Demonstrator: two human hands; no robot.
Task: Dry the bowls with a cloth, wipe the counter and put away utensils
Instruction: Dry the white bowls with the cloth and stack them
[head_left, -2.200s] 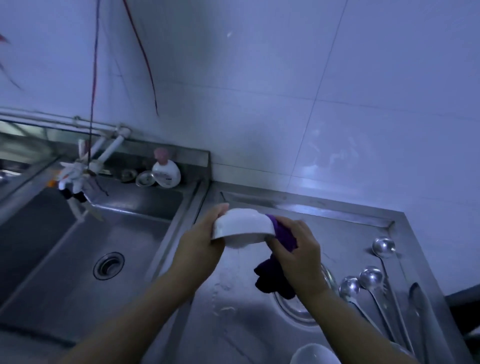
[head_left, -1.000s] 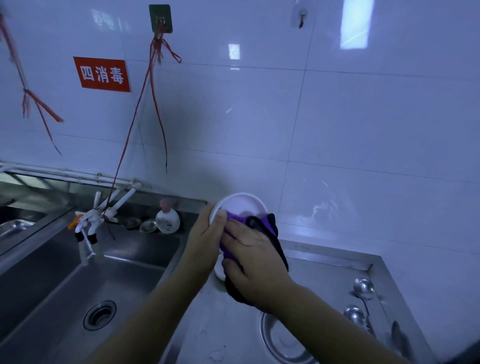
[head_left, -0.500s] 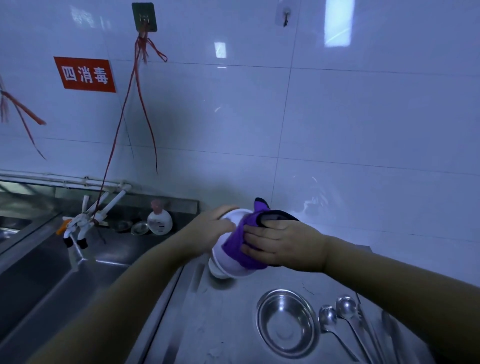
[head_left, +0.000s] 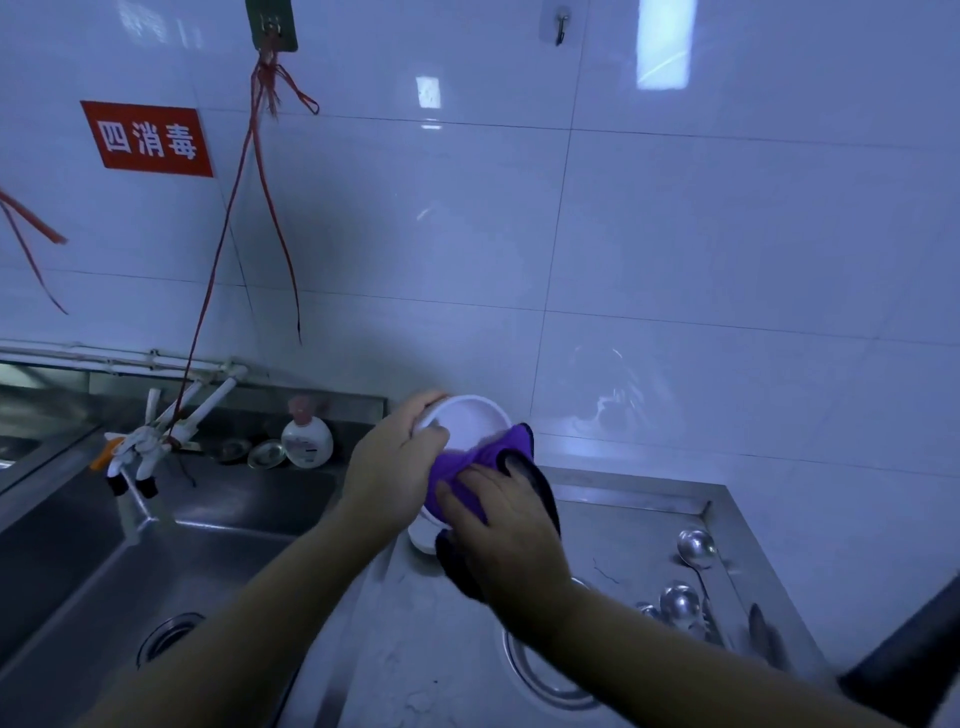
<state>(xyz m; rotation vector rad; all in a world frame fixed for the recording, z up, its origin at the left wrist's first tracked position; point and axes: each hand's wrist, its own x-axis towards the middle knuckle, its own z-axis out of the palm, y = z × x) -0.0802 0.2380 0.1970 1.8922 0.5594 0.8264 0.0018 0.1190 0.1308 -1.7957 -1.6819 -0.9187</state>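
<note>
White bowl tilted, mouth toward camera, purple cloth over rim

Dim, blue-tinted light, bright window glare on the wall tiles, wide-angle bending at edges, slight softness, murky sink
</note>
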